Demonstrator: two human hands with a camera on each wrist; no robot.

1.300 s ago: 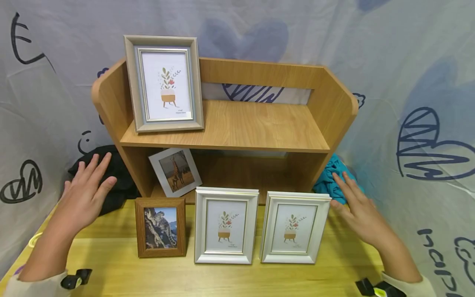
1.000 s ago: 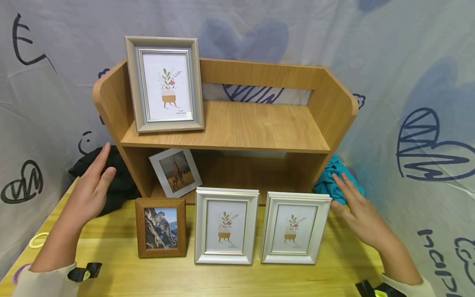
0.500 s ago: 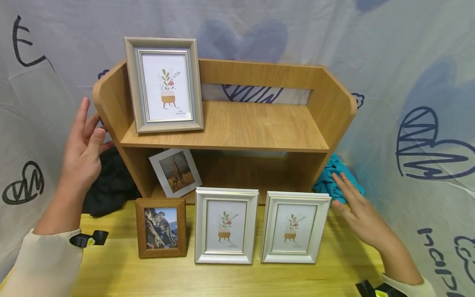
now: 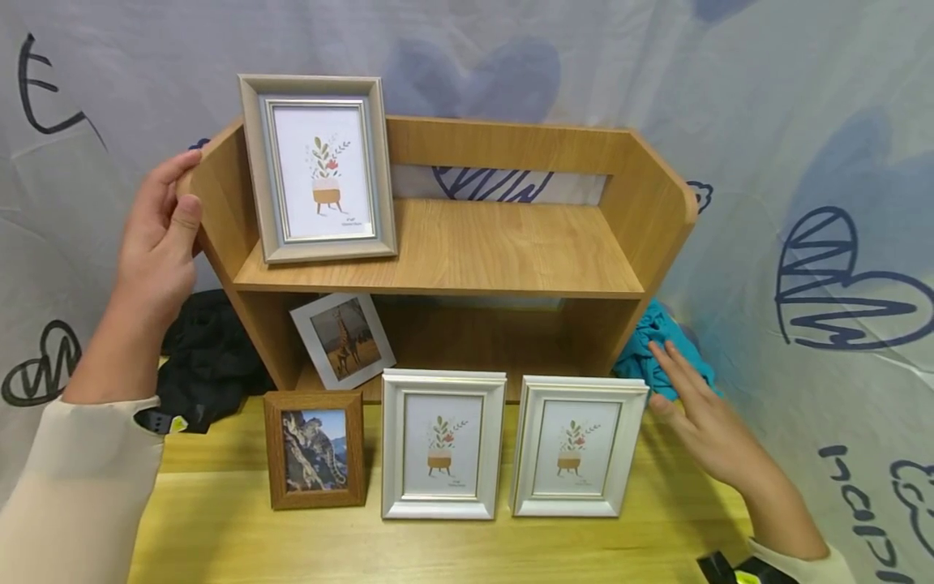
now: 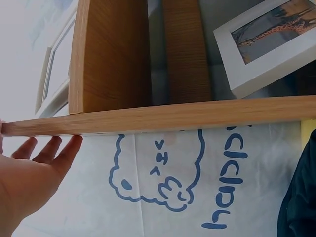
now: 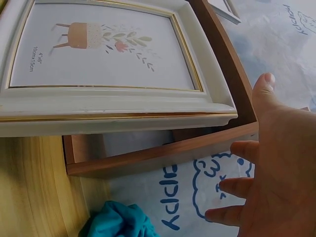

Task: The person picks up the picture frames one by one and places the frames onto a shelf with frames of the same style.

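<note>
A two-tier wooden desktop shelf [image 4: 452,284] stands at the back of the table. My left hand [image 4: 156,251] holds the upper front corner of its left side panel; in the left wrist view its fingertips [image 5: 74,143] lie against the panel's outer face. My right hand [image 4: 715,434] is held with straight fingers right of the shelf, near a white picture frame [image 4: 576,446], holding nothing. A beige frame [image 4: 321,250] leans on the upper tier. A small white giraffe-photo frame [image 4: 343,341] sits tilted in the lower tier.
In front of the shelf stand a brown wooden frame [image 4: 315,499] and another white frame [image 4: 441,509], left of the first. Black cloth [image 4: 212,357] lies left of the shelf, and teal cloth [image 4: 664,357] lies to its right. A drawn-on white curtain [image 4: 467,57] hangs behind.
My left hand has risen from over the black cloth to the shelf's left side panel and taken hold of its upper corner. The right hand has stayed in place.
</note>
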